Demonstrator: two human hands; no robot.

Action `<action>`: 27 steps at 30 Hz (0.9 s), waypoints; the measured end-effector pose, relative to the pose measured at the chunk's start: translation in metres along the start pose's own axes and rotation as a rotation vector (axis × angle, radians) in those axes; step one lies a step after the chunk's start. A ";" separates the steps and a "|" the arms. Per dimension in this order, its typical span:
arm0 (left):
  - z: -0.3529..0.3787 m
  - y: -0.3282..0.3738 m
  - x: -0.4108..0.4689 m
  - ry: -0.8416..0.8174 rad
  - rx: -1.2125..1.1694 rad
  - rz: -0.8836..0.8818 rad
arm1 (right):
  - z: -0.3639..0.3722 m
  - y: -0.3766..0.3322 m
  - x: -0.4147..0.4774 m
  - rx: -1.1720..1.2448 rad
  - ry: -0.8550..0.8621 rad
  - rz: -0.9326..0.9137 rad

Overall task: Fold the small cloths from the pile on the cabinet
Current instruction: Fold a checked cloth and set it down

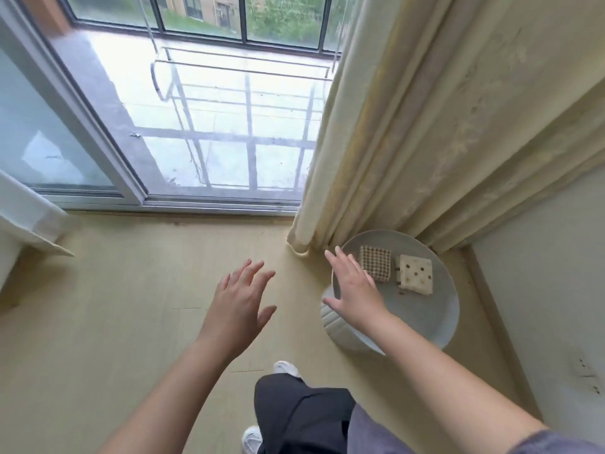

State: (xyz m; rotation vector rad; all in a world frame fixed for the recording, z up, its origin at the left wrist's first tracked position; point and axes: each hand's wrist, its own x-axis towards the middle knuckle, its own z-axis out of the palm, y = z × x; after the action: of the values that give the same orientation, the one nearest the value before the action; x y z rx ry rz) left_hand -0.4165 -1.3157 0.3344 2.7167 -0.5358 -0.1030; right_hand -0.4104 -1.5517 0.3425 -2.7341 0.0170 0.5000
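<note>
My right arm stretched out ahead. The round cabinet stood by the curtain. My right hand hung over its edge, my left hand over the floor, both spread wide, empty. Two folded cloths lay on top.

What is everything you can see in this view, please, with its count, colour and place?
cabinet: one, white, round, lower right by the curtain
checked cloth: one, brown and cream, folded, left on the cabinet top
dotted cloth: one, cream with dark dots, folded, right of the checked one
curtain: one, cream, upper right, reaching the floor
glass door: one, pale frame, upper left
floor: pale wood, centre
shoes: two, white, bottom centre
left hand: open, over the floor
right hand: open, over the cabinet's left edge
</note>
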 end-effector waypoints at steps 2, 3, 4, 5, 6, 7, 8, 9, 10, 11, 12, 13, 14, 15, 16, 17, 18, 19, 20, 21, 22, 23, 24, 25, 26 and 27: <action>-0.017 -0.039 -0.008 0.024 -0.005 -0.024 | 0.014 -0.042 0.015 0.001 -0.010 -0.027; -0.026 -0.058 -0.010 0.036 -0.002 -0.029 | 0.022 -0.064 0.025 0.004 -0.012 -0.035; -0.034 -0.079 -0.010 0.049 0.004 -0.035 | 0.029 -0.085 0.036 0.006 -0.011 -0.041; -0.043 -0.102 -0.009 0.061 0.011 -0.043 | 0.037 -0.109 0.049 0.006 -0.011 -0.048; -0.052 -0.127 -0.009 0.074 0.019 -0.055 | 0.046 -0.133 0.064 0.006 -0.011 -0.058; -0.061 -0.153 -0.007 0.085 0.027 -0.067 | 0.054 -0.159 0.080 0.011 -0.012 -0.070; -0.070 -0.179 -0.006 0.097 0.031 -0.080 | 0.060 -0.185 0.096 0.017 -0.016 -0.081; -0.080 -0.206 -0.005 0.105 0.029 -0.096 | 0.066 -0.211 0.111 0.018 -0.022 -0.093; -0.092 -0.231 -0.004 0.108 0.027 -0.110 | 0.069 -0.238 0.127 0.014 -0.026 -0.106; -0.104 -0.255 -0.004 0.108 0.029 -0.120 | 0.071 -0.265 0.141 0.011 -0.029 -0.119; -0.117 -0.279 -0.004 0.108 0.032 -0.126 | 0.072 -0.293 0.154 0.016 -0.027 -0.137; -0.130 -0.304 -0.004 0.115 0.038 -0.132 | 0.073 -0.321 0.167 0.024 -0.024 -0.162; -0.142 -0.328 -0.002 0.132 0.040 -0.144 | 0.073 -0.349 0.180 0.024 -0.020 -0.195; -0.154 -0.352 -0.001 0.149 0.034 -0.164 | 0.073 -0.375 0.192 0.019 -0.011 -0.228; -0.165 -0.375 -0.001 0.163 0.020 -0.191 | 0.074 -0.401 0.204 0.007 -0.002 -0.257; -0.175 -0.398 -0.002 0.177 0.001 -0.216 | 0.075 -0.426 0.214 -0.009 0.002 -0.280; -0.184 -0.420 -0.003 0.190 -0.016 -0.232 | 0.078 -0.450 0.223 -0.024 0.002 -0.297; -0.191 -0.442 -0.006 0.200 -0.026 -0.237 | 0.082 -0.474 0.232 -0.036 0.001 -0.312; -0.198 -0.465 -0.009 0.205 -0.031 -0.235 | 0.088 -0.498 0.241 -0.044 -0.003 -0.327; -0.204 -0.489 -0.014 0.208 -0.033 -0.227 | 0.095 -0.520 0.248 -0.048 -0.009 -0.339; -0.210 -0.514 -0.019 0.210 -0.034 -0.217 | 0.102 -0.545 0.255 -0.047 -0.014 -0.352; -0.218 -0.541 -0.026 0.209 -0.039 -0.216 | 0.112 -0.570 0.261 -0.046 -0.017 -0.363; -0.227 -0.567 -0.033 0.210 -0.049 -0.232 | 0.121 -0.593 0.266 -0.050 -0.014 -0.375; -0.235 -0.594 -0.039 0.209 -0.057 -0.254 | 0.131 -0.616 0.271 -0.058 -0.004 -0.385; -0.243 -0.619 -0.046 0.195 -0.066 -0.270 | 0.141 -0.638 0.274 -0.063 -0.002 -0.382; -0.251 -0.645 -0.052 0.178 -0.073 -0.276 | 0.151 -0.661 0.276 -0.055 -0.006 -0.370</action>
State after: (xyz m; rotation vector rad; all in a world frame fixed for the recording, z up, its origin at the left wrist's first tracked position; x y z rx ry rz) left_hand -0.2021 -0.6558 0.3302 2.6778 -0.1029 0.0476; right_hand -0.1536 -0.8668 0.3445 -2.6973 -0.5008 0.4055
